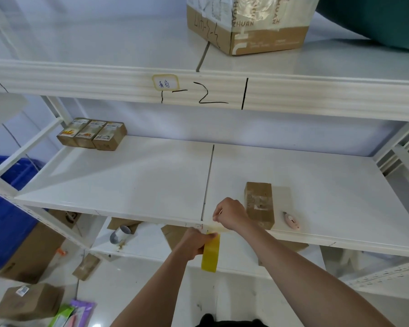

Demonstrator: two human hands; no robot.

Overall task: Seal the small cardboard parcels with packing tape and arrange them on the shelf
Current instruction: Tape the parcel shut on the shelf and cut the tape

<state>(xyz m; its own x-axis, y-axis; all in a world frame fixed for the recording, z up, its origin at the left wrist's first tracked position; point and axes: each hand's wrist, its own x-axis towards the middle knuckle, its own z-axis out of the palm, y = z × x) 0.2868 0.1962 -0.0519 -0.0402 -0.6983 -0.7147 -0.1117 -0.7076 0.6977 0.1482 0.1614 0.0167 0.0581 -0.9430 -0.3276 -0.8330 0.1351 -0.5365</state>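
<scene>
While left hand (194, 241) grips tape roll (210, 253) | right hand (229, 214) pinches tape end | parcel (260, 204) closed on shelf (128, 180)

A white metal shelving rack (128, 180) stood against a pale wall (246, 123) in soft, even light, with a blue plastic bin (5, 213) beside it on the glossy light floor (137, 300).

I see white middle shelf (128, 175): three small parcels (92, 135) side by side at back left; one brown parcel (259, 204) near front edge, pink cutter (292, 220) just right of it. Upper shelf (104, 43) carries large taped carton (246, 22).
</scene>
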